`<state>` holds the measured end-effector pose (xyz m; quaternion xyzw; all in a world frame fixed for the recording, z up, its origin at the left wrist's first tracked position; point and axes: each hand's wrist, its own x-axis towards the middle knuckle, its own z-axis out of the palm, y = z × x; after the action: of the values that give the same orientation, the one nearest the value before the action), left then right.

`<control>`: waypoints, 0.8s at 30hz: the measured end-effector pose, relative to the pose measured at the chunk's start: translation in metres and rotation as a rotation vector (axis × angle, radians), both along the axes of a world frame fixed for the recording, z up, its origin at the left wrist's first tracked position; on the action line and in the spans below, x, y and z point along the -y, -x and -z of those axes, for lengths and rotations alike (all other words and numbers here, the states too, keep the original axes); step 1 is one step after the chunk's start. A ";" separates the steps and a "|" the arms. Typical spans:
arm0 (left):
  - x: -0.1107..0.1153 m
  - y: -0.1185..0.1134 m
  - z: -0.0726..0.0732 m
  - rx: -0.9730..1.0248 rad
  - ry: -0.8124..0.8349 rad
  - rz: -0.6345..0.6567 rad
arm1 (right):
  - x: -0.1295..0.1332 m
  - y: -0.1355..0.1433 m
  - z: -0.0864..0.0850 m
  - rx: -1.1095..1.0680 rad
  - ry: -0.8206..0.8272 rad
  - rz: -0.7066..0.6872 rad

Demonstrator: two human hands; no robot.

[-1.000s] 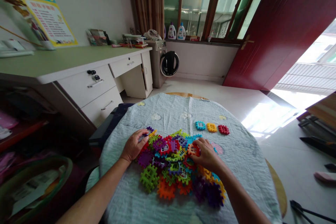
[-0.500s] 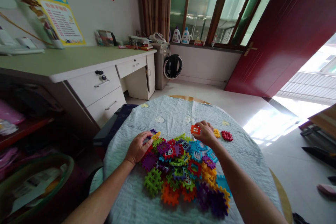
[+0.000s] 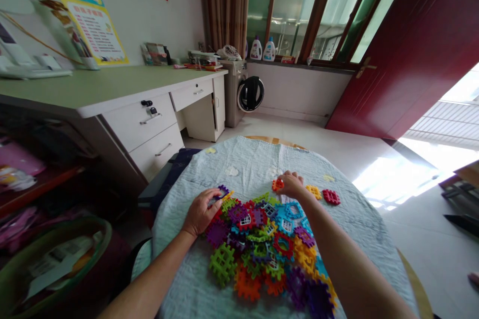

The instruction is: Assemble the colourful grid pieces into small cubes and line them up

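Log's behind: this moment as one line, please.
left hand: by purple piece at pile edge; right hand: on orange piece beyond pile; yellow piece, red piece: on cloth

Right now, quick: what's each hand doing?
Left hand: curled at a purple piece; grip can't be told.
Right hand: closed on an orange piece.

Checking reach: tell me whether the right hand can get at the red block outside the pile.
Likely yes: nothing covers the red block. The yellow block between it and the right hand lies low, so passing over looks easy, though the orange block at that hand may need leaving first.
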<state>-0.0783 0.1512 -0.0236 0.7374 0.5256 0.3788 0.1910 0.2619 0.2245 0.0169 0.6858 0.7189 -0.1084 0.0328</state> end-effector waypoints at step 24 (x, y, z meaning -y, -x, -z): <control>0.000 0.000 0.000 -0.007 0.006 -0.013 | -0.007 0.002 -0.003 -0.040 -0.027 -0.034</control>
<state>-0.0785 0.1511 -0.0235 0.7348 0.5322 0.3759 0.1887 0.2604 0.2310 0.0200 0.6717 0.7322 -0.1118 0.0113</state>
